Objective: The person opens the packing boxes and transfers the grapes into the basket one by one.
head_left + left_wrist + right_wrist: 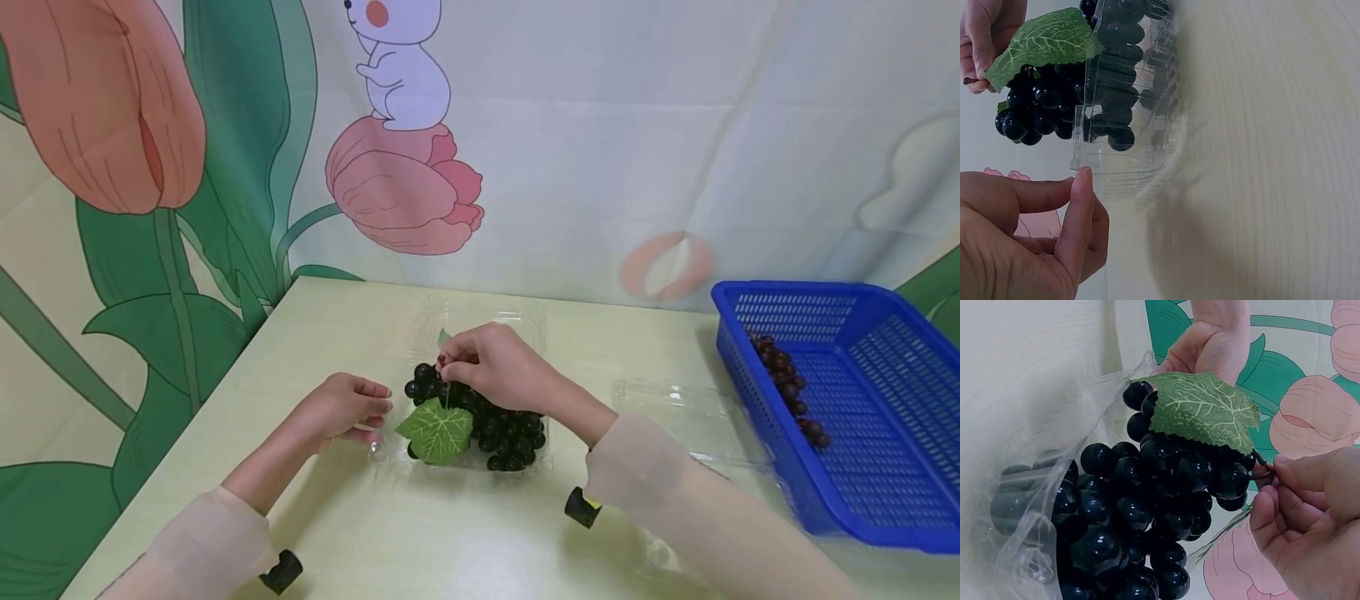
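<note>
A bunch of glossy black grapes [513, 429] with a green leaf [437, 432] lies partly in a clear plastic box [1124, 164]. Above the bunch, my right hand [491, 367] pinches its brown stem [1261, 476] between thumb and fingers. The leaf hangs over the grapes on the side toward my left hand [341, 410]. That hand is at the box's left edge, its thumb and a fingertip meeting at the rim corner in the left wrist view. The box's hinged lid [517, 317] stands open behind the grapes.
A blue plastic basket [817, 492] stands at the right, with dark red grapes [783, 379] along its left wall. Beside it lies another clear plastic container [678, 400], partly covered by my right sleeve. A printed cloth [570, 150] hangs behind the table [333, 333].
</note>
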Motion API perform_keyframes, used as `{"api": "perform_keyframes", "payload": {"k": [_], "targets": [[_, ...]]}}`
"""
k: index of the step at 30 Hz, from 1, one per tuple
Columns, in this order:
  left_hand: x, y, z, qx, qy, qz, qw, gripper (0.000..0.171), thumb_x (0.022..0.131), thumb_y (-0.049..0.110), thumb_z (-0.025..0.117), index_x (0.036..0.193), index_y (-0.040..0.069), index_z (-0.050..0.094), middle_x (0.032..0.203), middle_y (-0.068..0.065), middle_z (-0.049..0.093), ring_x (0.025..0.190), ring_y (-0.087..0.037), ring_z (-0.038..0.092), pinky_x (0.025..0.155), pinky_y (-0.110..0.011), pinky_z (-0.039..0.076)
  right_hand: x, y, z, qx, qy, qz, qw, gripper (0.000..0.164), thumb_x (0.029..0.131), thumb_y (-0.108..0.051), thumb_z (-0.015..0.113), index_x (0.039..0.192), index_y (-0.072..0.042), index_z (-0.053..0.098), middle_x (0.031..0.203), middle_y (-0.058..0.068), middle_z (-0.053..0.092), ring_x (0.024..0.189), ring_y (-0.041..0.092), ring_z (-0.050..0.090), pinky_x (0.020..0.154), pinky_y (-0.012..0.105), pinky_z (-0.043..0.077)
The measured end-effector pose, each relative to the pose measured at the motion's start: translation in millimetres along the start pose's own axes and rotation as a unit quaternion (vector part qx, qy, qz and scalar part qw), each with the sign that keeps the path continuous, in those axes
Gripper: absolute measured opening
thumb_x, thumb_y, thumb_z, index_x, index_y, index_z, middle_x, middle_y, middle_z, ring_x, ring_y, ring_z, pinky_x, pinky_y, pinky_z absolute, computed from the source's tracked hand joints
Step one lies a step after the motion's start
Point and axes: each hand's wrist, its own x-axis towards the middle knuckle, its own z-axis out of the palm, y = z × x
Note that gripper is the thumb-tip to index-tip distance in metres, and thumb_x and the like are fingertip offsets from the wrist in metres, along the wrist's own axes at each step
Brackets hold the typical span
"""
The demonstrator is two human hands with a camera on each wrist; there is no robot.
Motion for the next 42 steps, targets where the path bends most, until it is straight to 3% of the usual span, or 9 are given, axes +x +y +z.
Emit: {"api": "perform_keyframes", "payload": {"k": [4, 22, 42], "targets": [[0.1, 0.0, 0.4, -0.004, -0.002, -0.001, 1.0000, 0.036, 0.104, 0.003, 0.059, 0.134, -0.015, 0.053, 0.104, -0.016, 0.061, 0.083, -0.018, 0.061, 0.067, -0.027, 0.061, -2.6, 0.3, -3.3, 0.004, 0.010, -0.001, 1.000, 0.011, 0.100, -0.005, 0.067, 0.091, -0.005, 0.073, 0.088, 0.000, 0.073, 0.062, 0.005, 0.039, 0.061, 0.022, 0.036], [1.5, 2.9, 4.8, 0.001, 0.001, 0.000, 1.0000, 0.034, 0.104, 0.003, 0.059, 0.132, -0.014, 0.054, 0.103, -0.015, 0.061, 0.085, -0.019, 0.060, 0.068, -0.027, 0.061, -13.4, -6.0, -23.4, 0.025, 0.045, 0.022, 0.998, 0.010, 0.101, -0.008, 0.067, 0.100, -0.005, 0.077, 0.095, 0.002, 0.073, 0.058, 0.009, 0.033, 0.056, 0.025, 0.029], [2.0, 4.2, 7.8, 0.006, 0.005, -0.016, 0.9998, 0.036, 0.103, 0.005, 0.061, 0.133, -0.013, 0.054, 0.103, -0.016, 0.061, 0.086, -0.020, 0.060, 0.068, -0.028, 0.061, -28.5, -10.8, -44.5, 0.018, 0.084, 0.018, 0.996, 0.011, 0.100, -0.007, 0.067, 0.105, -0.005, 0.077, 0.090, 0.001, 0.073, 0.071, 0.015, 0.056, 0.065, 0.029, 0.046]]}}
